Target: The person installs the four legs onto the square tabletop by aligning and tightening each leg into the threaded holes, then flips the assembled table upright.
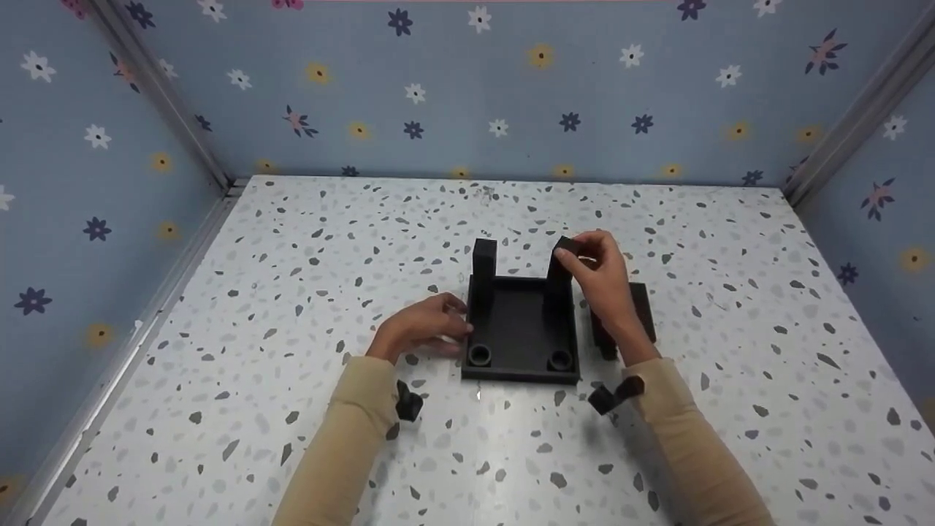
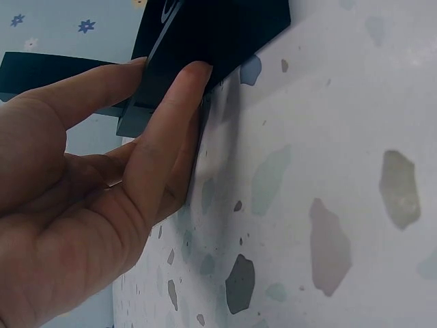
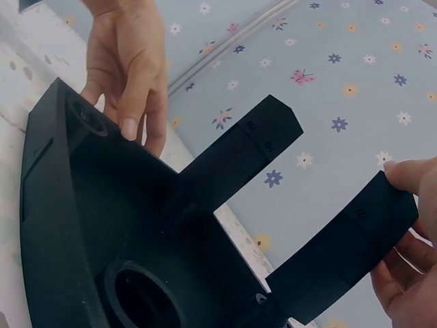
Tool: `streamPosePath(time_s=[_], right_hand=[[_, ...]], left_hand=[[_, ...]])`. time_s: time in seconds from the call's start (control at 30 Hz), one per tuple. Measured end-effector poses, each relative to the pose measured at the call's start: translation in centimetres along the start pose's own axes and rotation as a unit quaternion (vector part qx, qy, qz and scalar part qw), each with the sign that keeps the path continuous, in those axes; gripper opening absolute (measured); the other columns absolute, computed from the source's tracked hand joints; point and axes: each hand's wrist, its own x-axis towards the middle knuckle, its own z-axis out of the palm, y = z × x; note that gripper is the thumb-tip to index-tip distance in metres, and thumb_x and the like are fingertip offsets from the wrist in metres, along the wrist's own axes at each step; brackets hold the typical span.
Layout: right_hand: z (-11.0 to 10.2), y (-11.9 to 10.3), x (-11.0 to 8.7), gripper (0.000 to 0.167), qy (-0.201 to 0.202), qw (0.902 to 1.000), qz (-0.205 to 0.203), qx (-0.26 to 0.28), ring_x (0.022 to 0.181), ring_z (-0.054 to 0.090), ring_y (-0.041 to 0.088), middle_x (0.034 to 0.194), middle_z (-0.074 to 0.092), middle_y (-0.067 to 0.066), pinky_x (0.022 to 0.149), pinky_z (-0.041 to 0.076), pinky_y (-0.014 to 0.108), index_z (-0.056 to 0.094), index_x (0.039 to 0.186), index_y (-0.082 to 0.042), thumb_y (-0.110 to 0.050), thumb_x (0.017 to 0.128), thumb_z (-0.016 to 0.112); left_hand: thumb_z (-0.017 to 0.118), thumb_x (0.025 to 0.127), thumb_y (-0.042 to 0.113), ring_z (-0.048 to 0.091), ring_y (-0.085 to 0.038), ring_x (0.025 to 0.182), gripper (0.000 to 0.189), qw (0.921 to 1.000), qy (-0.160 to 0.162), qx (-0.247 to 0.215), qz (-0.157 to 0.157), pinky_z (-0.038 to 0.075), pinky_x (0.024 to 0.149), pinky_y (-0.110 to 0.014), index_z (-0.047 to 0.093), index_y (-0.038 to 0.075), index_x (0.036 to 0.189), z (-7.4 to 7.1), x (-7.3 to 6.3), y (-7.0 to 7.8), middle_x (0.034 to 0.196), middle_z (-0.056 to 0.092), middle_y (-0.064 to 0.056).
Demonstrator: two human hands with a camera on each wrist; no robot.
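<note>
A black rectangular tray-like base (image 1: 520, 377) lies on the table, with round sockets (image 1: 480, 356) at its two near corners. One square black leg (image 1: 484, 259) stands upright at the far left corner. My right hand (image 1: 603, 274) pinches the top of a second black leg (image 3: 345, 249) at the far right corner, thumb on the near side. In the right wrist view this leg's lower end meets the corner, where the joint is partly dark. My left hand (image 1: 431, 321) is beside the base's left wall, its extended fingertips touching the rim and outer side.
More black pieces (image 1: 643, 310) lie right of the base, partly hidden by my right forearm. The speckled white table (image 1: 292, 409) is bordered by flowered blue panels (image 1: 467, 95) at the back and sides. A black wrist device (image 1: 409, 403) sits on each sleeve.
</note>
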Motion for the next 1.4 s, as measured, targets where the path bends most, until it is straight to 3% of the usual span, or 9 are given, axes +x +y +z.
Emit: streamPosePath(time_s=[0.23, 0.43, 0.6, 0.73, 0.87, 0.97, 1.17, 1.4], right_hand=[[0.4, -1.5, -0.9, 0.038, 0.005, 0.9994, -0.034, -0.003, 0.099, 0.055, 0.014, 0.11, 0.057, 0.012, 0.094, 0.046, 0.035, 0.051, 0.12, 0.006, -0.012, 0.089, 0.066], [0.1, 0.2, -0.4, 0.038, -0.006, 0.9992, -0.039, 0.002, 0.104, 0.054, 0.015, 0.114, 0.057, 0.01, 0.098, 0.044, 0.038, 0.053, 0.123, 0.001, -0.016, 0.091, 0.065], [-0.6, 1.7, 0.2, 0.039, -0.057, 0.9966, -0.04, 0.045, 0.116, 0.052, 0.018, 0.127, 0.056, 0.013, 0.1, 0.043, 0.03, 0.052, 0.131, -0.003, -0.016, 0.094, 0.059], [-1.1, 2.0, 0.2, 0.039, -0.118, 0.9878, -0.043, 0.093, 0.124, 0.051, 0.023, 0.132, 0.055, 0.018, 0.106, 0.039, 0.03, 0.051, 0.135, -0.004, -0.018, 0.099, 0.05], [-1.2, 2.2, 0.2, 0.04, -0.156, 0.9781, -0.045, 0.13, 0.124, 0.052, 0.026, 0.131, 0.053, 0.024, 0.109, 0.036, 0.034, 0.049, 0.135, 0.001, -0.013, 0.099, 0.041], [-1.3, 2.2, 0.3, 0.04, -0.168, 0.9753, -0.046, 0.136, 0.12, 0.053, 0.026, 0.128, 0.054, 0.026, 0.104, 0.039, 0.034, 0.049, 0.134, 0.003, -0.011, 0.097, 0.041], [-1.3, 2.2, 0.5, 0.041, -0.145, 0.9856, -0.026, 0.083, 0.108, 0.055, 0.022, 0.122, 0.058, 0.015, 0.088, 0.046, 0.03, 0.052, 0.133, -0.003, -0.022, 0.097, 0.055], [-1.4, 2.7, 0.8, 0.042, -0.099, 0.9946, -0.018, 0.027, 0.096, 0.057, 0.019, 0.113, 0.059, 0.01, 0.083, 0.05, 0.028, 0.057, 0.129, -0.008, -0.026, 0.092, 0.064]], left_hand=[[0.068, 0.084, 0.01, 0.065, -0.021, 0.09, 0.049, 1.0, -0.004, 0.008, 0.001, 0.059, 0.076, -0.03, 0.045, 0.005, 0.127, 0.0, 0.1, -0.1, 0.108, 0.06, -0.015], [0.068, 0.084, 0.009, 0.066, -0.022, 0.088, 0.049, 0.9999, -0.007, 0.011, 0.002, 0.059, 0.076, -0.031, 0.045, 0.005, 0.128, -0.1, 0.1, 0.0, 0.108, 0.061, -0.016], [0.067, 0.085, 0.008, 0.066, -0.023, 0.09, 0.049, 0.9999, -0.009, 0.008, 0.002, 0.059, 0.078, -0.032, 0.045, 0.005, 0.128, -0.2, 0.2, 0.1, 0.109, 0.061, -0.017], [0.068, 0.084, 0.009, 0.066, -0.024, 0.09, 0.05, 0.9999, -0.008, 0.008, -0.002, 0.059, 0.079, -0.032, 0.045, 0.006, 0.129, -0.2, 0.3, 0.1, 0.11, 0.061, -0.017], [0.068, 0.084, 0.009, 0.067, -0.024, 0.092, 0.051, 0.9999, -0.012, 0.004, -0.002, 0.058, 0.08, -0.033, 0.044, 0.007, 0.129, -0.2, 0.2, 0.0, 0.111, 0.061, -0.017], [0.067, 0.084, 0.009, 0.066, -0.024, 0.092, 0.051, 0.9999, -0.012, 0.005, 0.001, 0.058, 0.08, -0.032, 0.044, 0.006, 0.129, -0.2, 0.2, 0.0, 0.111, 0.06, -0.017], [0.068, 0.084, 0.008, 0.064, -0.021, 0.091, 0.052, 0.9999, -0.009, 0.007, 0.004, 0.059, 0.078, -0.03, 0.044, 0.005, 0.13, 0.0, 0.0, 0.1, 0.11, 0.059, -0.015], [0.068, 0.083, 0.007, 0.065, -0.022, 0.091, 0.052, 1.0, -0.007, -0.005, -0.002, 0.059, 0.079, -0.031, 0.044, 0.006, 0.129, 0.0, -0.1, 0.1, 0.111, 0.058, -0.015]])
